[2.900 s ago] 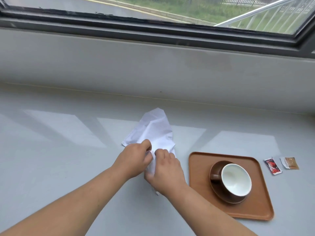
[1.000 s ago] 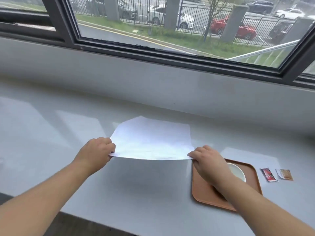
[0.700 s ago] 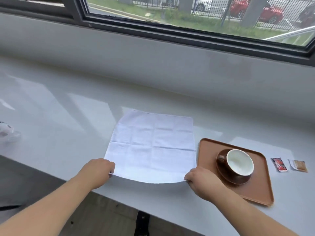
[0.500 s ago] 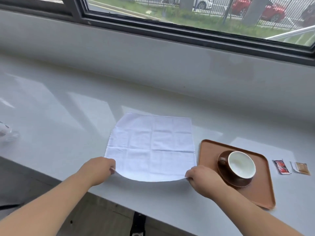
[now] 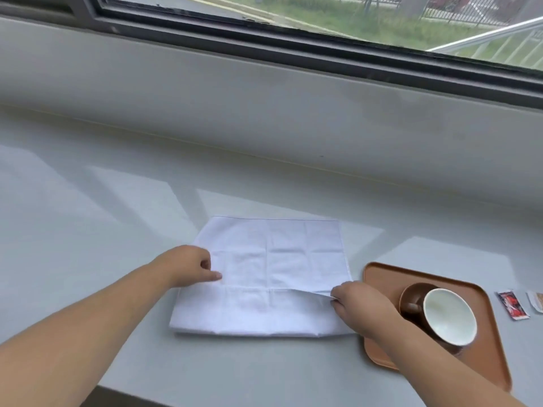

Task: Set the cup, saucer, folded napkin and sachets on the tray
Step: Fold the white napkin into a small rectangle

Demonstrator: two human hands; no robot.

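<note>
A white napkin [image 5: 273,259] lies spread on the grey counter, its near edge turned over into a fold. My left hand [image 5: 188,265] pinches the fold's left end. My right hand [image 5: 358,306] pinches its right end, beside the tray. To the right a brown tray [image 5: 385,277] carries a brown saucer [image 5: 411,295] with a brown cup [image 5: 449,315], white inside, on it. A red sachet [image 5: 512,305] and a tan sachet [image 5: 537,301] lie on the counter right of the tray.
The grey counter [image 5: 88,230] runs along a wall under a dark-framed window [image 5: 293,45]. The counter's front edge [image 5: 147,395] is close below the napkin. The tan sachet is cut off by the right frame border.
The napkin went from crumpled to shaken out and laid flat. Since half a second ago both hands have carried its near edge up and over, making a fold.
</note>
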